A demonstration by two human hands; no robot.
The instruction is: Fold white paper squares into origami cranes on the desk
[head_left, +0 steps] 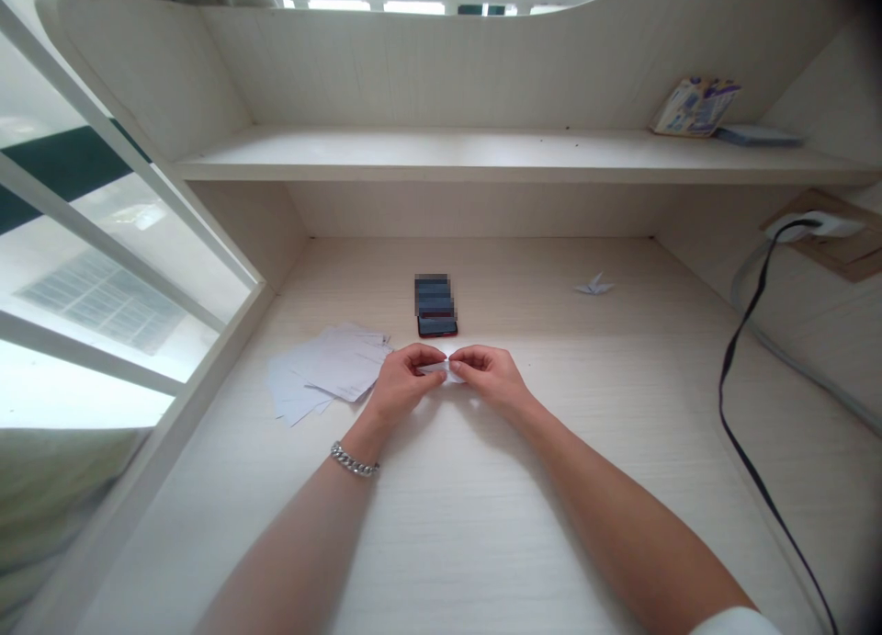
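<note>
Between my two hands is a small folded piece of white paper (434, 368), partly covered by the fingers. My left hand (408, 378), with a silver chain bracelet (354, 460) at its wrist, pinches the paper's left side. Thumb and fingertips of my right hand (488, 375) are closed on its right side. Just beyond the hands lies a dark phone (436, 306), its screen blurred out. Loose white paper sheets (337, 364) are spread beside my left hand. A folded paper crane (593, 286) rests farther back on the right of the desk.
A shelf (427, 148) runs across the back, bearing a colourful packet (695, 107) and a flat grey-blue item (758, 136). From a wall socket (827, 231) on the right, a black cable (730, 359) hangs down over the desk. White bars (89, 221) line the left side.
</note>
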